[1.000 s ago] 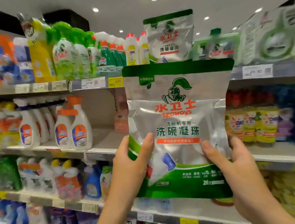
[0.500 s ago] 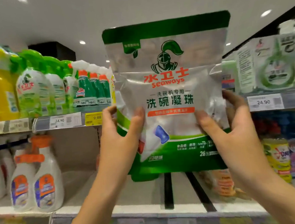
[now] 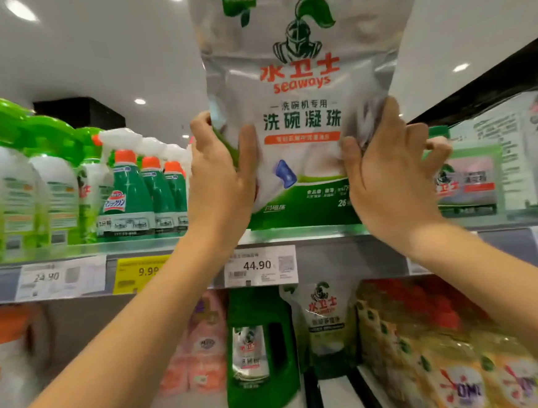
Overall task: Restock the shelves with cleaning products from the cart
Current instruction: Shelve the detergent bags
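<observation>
Seaways pouch [image 3: 302, 114] is pinched at both lower edges by your fingers [image 3: 247, 147]. On your left hand [image 3: 221, 185] the thumb lies across the front of the bag and the other fingers curl behind its left edge. On your right hand [image 3: 385, 181] the thumb presses the front while the rest wrap round the crumpled right edge.

You hold the bag upright with the print facing you, raised so that its green top band runs out of the upper edge of view. Its bottom edge sits level with the front of the top shelf [image 3: 327, 231]; whether it touches the shelf you cannot tell.

Directly below it, on the shelf rail, a white price tag [image 3: 259, 265] reads 44.90, with a yellow tag [image 3: 141, 273] marked 9.99 to its left. On the same shelf, left of your left hand, stand green spray bottles [image 3: 128, 195] with orange collars, and farther left pale green bottles [image 3: 12, 191]. Right of your right hand stands a box [image 3: 465, 178] with the same knight logo.

One shelf down, under the price tag, a dark green jug [image 3: 260, 349] and a smaller pouch [image 3: 327, 321] stand side by side. Pink packs [image 3: 204, 337] are to their left and yellow packs [image 3: 451, 373] to their right.
</observation>
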Available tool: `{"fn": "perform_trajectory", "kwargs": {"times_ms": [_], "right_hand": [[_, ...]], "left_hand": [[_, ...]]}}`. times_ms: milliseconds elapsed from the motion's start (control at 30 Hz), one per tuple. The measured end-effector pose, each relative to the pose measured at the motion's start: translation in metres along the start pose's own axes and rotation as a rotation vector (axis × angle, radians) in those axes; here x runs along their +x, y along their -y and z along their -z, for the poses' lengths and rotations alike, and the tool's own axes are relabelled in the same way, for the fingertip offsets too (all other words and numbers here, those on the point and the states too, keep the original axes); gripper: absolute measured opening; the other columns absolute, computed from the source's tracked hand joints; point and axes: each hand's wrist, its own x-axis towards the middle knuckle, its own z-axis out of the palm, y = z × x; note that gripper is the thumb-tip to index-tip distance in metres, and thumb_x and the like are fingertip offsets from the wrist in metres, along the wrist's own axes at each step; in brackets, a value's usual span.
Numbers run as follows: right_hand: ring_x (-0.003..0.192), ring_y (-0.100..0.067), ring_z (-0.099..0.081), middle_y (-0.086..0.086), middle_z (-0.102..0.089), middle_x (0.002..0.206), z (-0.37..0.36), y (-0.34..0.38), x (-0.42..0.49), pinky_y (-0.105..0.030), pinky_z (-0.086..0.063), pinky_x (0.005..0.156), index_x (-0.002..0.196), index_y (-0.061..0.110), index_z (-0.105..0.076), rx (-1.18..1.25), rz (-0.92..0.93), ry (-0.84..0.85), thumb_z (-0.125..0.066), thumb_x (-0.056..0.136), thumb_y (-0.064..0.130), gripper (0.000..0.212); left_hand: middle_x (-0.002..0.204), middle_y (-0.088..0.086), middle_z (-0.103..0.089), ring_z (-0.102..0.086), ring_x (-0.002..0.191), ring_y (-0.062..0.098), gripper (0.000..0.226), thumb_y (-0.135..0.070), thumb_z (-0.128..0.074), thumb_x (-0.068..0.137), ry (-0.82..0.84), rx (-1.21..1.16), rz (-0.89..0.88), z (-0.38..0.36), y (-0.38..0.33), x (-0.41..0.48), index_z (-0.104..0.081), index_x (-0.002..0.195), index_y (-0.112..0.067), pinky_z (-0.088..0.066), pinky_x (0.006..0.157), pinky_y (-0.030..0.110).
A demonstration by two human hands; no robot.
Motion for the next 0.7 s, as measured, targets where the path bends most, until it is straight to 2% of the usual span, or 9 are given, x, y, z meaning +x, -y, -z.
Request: {"fn": "perform_trajectory", "kwargs": {"times_ms": [67,133,267,367,433,467,567,633,700], "right_hand": [[0.123,-0.025,-0.023,-0.015,-0.034,0.140,-0.005,-0.005,0.001,-0.057,-0.013,0.106,0.150,0.002,-0.008,-0.084,-0.006,0.068,-0.023,0.100,0.049,0.071],[0.125,-0.026,-0.017,-0.017,-0.028,0.142,-0.006,-0.010,0.001,-0.060,-0.013,0.109,0.149,0.000,-0.009,-0.174,0.027,0.090,-0.020,0.097,0.058,0.079],[0.141,-0.028,0.001,-0.013,-0.007,0.153,-0.004,-0.008,0.003,-0.056,0.004,0.113,0.151,0.008,-0.003,-0.363,0.145,0.241,0.002,0.080,0.075,0.098],[0.144,-0.030,0.000,-0.014,-0.009,0.151,-0.002,0.000,0.007,-0.056,0.009,0.111,0.146,0.010,-0.012,-0.420,0.253,0.373,0.007,0.070,0.073,0.100],[0.138,-0.029,-0.010,-0.013,-0.020,0.141,0.004,0.003,0.009,-0.054,0.004,0.106,0.135,0.013,-0.023,-0.470,0.374,0.417,-0.005,0.075,0.073,0.088],[0.132,-0.028,-0.018,-0.010,-0.026,0.133,0.007,0.003,0.009,-0.050,-0.002,0.102,0.129,0.016,-0.027,-0.479,0.449,0.423,-0.013,0.078,0.071,0.076],[0.093,-0.017,-0.032,0.003,-0.034,0.100,0.013,0.005,0.010,-0.039,-0.023,0.083,0.103,0.024,-0.034,-0.383,0.647,0.444,-0.037,0.087,0.059,0.038],[0.081,-0.014,-0.032,0.008,-0.034,0.089,0.012,0.006,0.013,-0.031,-0.028,0.065,0.091,0.027,-0.031,-0.267,0.669,0.498,-0.047,0.091,0.052,0.030],[0.078,-0.014,-0.035,0.008,-0.033,0.084,0.006,0.004,0.017,-0.030,-0.029,0.064,0.090,0.026,-0.034,-0.202,0.641,0.557,-0.049,0.093,0.047,0.026]], "left_hand": [[0.116,0.015,-0.055,-0.052,0.105,0.031,0.045,-0.043,-0.038,0.100,-0.052,0.260,0.009,-0.008,0.013,-0.004,-0.037,0.122,-0.004,-0.044,0.091,0.048],[0.120,0.015,-0.055,-0.041,0.117,0.031,0.052,-0.048,-0.029,0.100,-0.094,0.576,0.024,-0.011,0.022,-0.005,-0.044,0.124,-0.006,-0.026,0.102,0.050],[0.124,0.009,-0.053,-0.034,0.127,0.026,0.068,-0.060,-0.008,0.093,0.060,0.698,0.088,-0.015,0.025,-0.001,-0.045,0.127,-0.014,-0.010,0.110,0.058],[0.131,0.012,-0.043,-0.025,0.134,0.028,0.057,-0.060,-0.019,0.092,0.128,0.863,0.061,-0.015,0.024,-0.002,-0.045,0.123,-0.020,-0.003,0.109,0.065],[0.136,0.013,-0.036,-0.020,0.135,0.030,0.044,-0.054,-0.040,0.092,0.123,0.893,-0.039,-0.008,0.021,-0.003,-0.047,0.122,-0.023,-0.010,0.107,0.062],[0.132,0.014,-0.039,-0.028,0.129,0.032,0.040,-0.049,-0.050,0.089,0.116,0.860,-0.141,-0.003,0.018,-0.005,-0.050,0.119,-0.022,-0.021,0.102,0.056],[0.103,0.007,-0.055,-0.052,0.089,0.023,0.030,-0.039,-0.055,0.082,0.289,0.730,-0.446,0.009,0.008,-0.011,-0.058,0.103,-0.018,-0.040,0.071,0.034],[0.093,-0.004,-0.054,-0.052,0.080,0.014,0.021,-0.041,-0.049,0.083,0.499,0.628,-0.363,0.010,0.003,-0.015,-0.053,0.093,-0.024,-0.047,0.067,0.031],[0.082,-0.011,-0.051,-0.051,0.073,0.010,0.015,-0.042,-0.050,0.087,0.621,0.582,-0.260,0.007,0.004,-0.015,-0.047,0.087,-0.027,-0.045,0.066,0.026]]}}
